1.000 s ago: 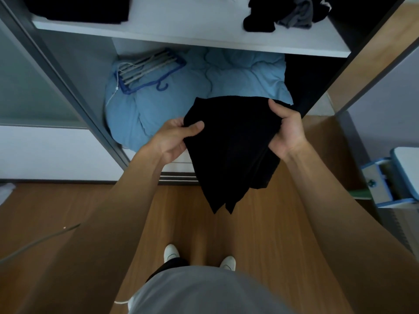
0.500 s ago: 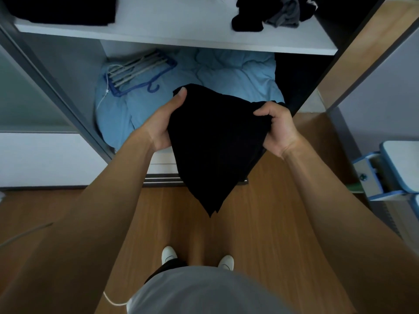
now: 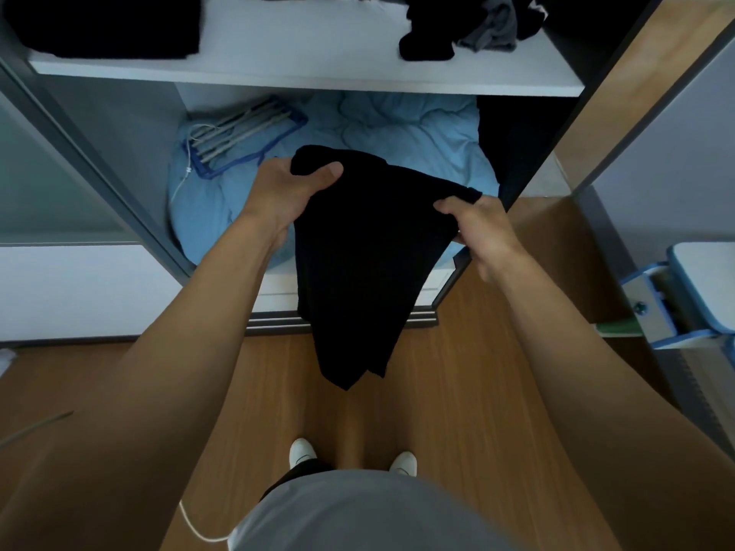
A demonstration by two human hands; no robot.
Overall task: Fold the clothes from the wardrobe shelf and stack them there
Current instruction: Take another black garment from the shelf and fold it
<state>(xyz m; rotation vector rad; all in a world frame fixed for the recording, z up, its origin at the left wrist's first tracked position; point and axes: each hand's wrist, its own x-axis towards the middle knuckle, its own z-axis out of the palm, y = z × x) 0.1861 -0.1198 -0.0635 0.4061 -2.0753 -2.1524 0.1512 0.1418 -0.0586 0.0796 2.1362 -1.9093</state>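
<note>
Both hands, left (image 3: 294, 192) and right (image 3: 483, 228), pinched the garment (image 3: 358, 264) by its top corners; soft, light, it hung limp.

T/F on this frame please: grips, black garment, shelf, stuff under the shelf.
1. The left grip and right grip both hold the black garment. True.
2. The garment lies flat on the shelf. False: it hangs in the air, below and in front of the shelf.
3. A loose pile of clothes sits at the shelf's right end. True.
4. The blue hanger rack lies on the shelf. False: it rests on the light blue duvet beneath.
</note>
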